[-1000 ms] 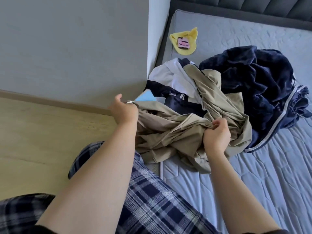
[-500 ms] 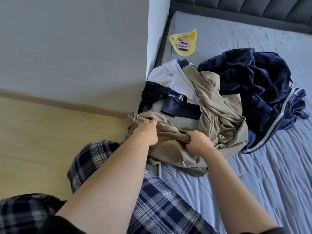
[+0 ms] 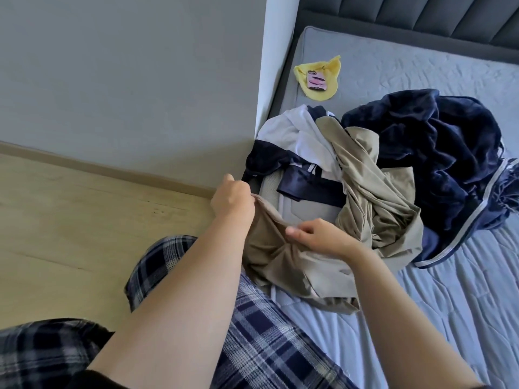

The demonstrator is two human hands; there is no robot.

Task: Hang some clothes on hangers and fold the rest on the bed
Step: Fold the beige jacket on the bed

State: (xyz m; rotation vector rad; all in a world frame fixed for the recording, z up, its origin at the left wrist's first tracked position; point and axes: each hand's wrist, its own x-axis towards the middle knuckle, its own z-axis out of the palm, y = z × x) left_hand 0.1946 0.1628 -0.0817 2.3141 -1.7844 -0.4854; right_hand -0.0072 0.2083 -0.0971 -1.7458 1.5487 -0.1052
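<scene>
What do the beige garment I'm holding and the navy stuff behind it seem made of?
The beige garment: thin, smooth woven cloth, perhaps a cotton blend; it falls in fine soft creases. The navy fabric: thick plush, likely fleece or velour; fuzzy nap, glossy highlights.

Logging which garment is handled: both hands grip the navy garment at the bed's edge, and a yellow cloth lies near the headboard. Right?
Not quite. In the head view the left hand and right hand grip the beige garment, not the navy garment, which lies untouched farther right. The yellow cloth does lie near the headboard.
</scene>
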